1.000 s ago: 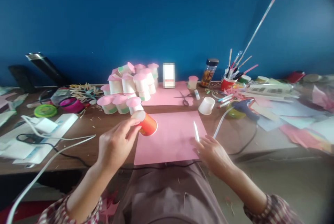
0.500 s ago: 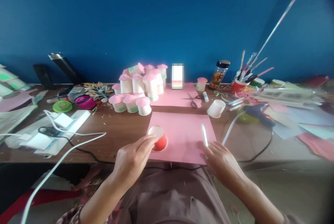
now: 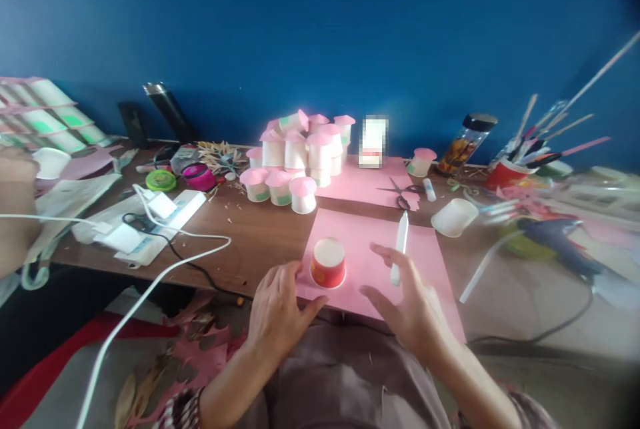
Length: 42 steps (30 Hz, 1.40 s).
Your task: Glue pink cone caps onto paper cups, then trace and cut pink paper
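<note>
A red paper cup [image 3: 329, 267] stands upside down on a pink paper sheet [image 3: 367, 302], its pale base facing up. My left hand [image 3: 285, 305] is just left of the cup at the sheet's edge, open, with the thumb apart from the fingers. Over the right part of the sheet is my right hand [image 3: 407, 302], thumb and index spread towards the cup. A white marker [image 3: 401, 235] passes among its fingers, seemingly gripped between them, tip pointing away from me. Part of the marker is hidden by a finger.
Several white cups with pink paper tops [image 3: 295, 152] are stacked at the back. Black scissors [image 3: 403, 197], a white cup [image 3: 455, 217] and a glue gun [image 3: 555, 242] lie rightward. A power strip [image 3: 165, 229] and another person's blurred arm [image 3: 15, 215] are leftward.
The red cup came down onto the sheet and my left hand let go of it. My right hand moved with the marker and spread its fingers. The view swung left, showing another person's arm.
</note>
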### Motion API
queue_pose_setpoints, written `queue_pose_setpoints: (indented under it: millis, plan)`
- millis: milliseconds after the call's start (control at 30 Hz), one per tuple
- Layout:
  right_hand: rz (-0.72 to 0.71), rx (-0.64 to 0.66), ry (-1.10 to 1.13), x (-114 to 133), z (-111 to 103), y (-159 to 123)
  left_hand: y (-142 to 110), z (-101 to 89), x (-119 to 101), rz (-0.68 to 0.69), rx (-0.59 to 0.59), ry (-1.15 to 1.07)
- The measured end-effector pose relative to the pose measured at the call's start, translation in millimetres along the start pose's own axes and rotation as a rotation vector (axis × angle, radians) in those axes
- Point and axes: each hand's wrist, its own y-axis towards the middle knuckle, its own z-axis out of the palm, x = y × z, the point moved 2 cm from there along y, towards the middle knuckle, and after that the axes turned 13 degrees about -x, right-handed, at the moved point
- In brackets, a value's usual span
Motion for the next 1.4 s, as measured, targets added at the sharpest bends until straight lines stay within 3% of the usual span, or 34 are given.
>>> queue_pose_setpoints:
  millis: [167, 300, 633, 833, 1400]
  plan:
    - [0.0, 0.036, 0.103, 17.1, 36.6, 16.3, -12.5, 0.8, 11.6, 0.171, 0.039, -0.139]
    - [0.085, 0.061, 0.122, 16.7, 53.7, 14.4, -19.7, 7.5, 13.5, 0.194, 0.023, -0.259]
    - [0.223, -0.259, 0.147, -1.8, 43.5, 3.1, -17.5, 17.7, 9.7, 0.174, 0.03, -0.369]
    - [0.085, -0.189, 0.074, 2.3, 55.9, 7.4, -17.5, 20.1, 10.1, 0.153, 0.009, -0.402]
    - [0.072, -0.167, 0.069, 0.4, 63.4, 10.3, -15.3, 19.5, 11.3, 0.164, -0.004, -0.411]
